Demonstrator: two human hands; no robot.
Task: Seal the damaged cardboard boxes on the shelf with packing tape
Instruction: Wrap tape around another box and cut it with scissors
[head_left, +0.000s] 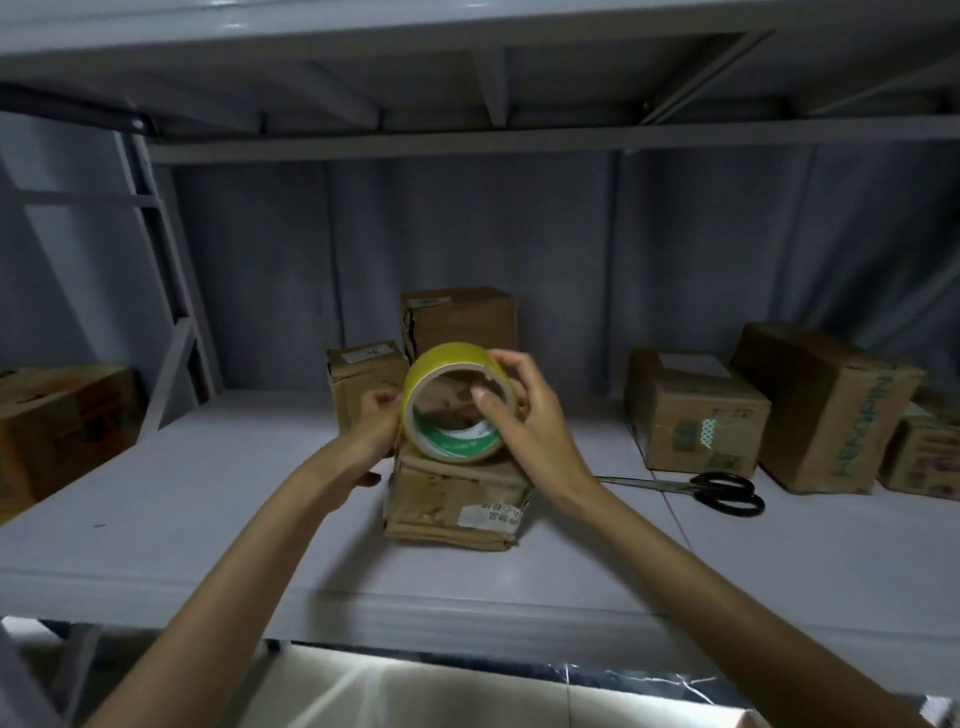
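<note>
Yellow tape roll (457, 400) with green-and-white core, brown cardboard boxes (457, 499), black-handled scissors (727, 491), grey shelf (208, 519)

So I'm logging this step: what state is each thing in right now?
Yellow roll of packing tape: held upright above the box by both hands.
Crumpled brown cardboard box: on the shelf, no fresh tape visible.
Black-handled scissors: lying on the shelf, blades shut, untouched.
Left hand: grips the roll's side.
Right hand: grips the roll's rim.

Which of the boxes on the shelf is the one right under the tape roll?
The crumpled box with the white label, nearest the shelf's front edge, directly below the tape roll. The other boxes stand behind it or off to the sides.
</note>
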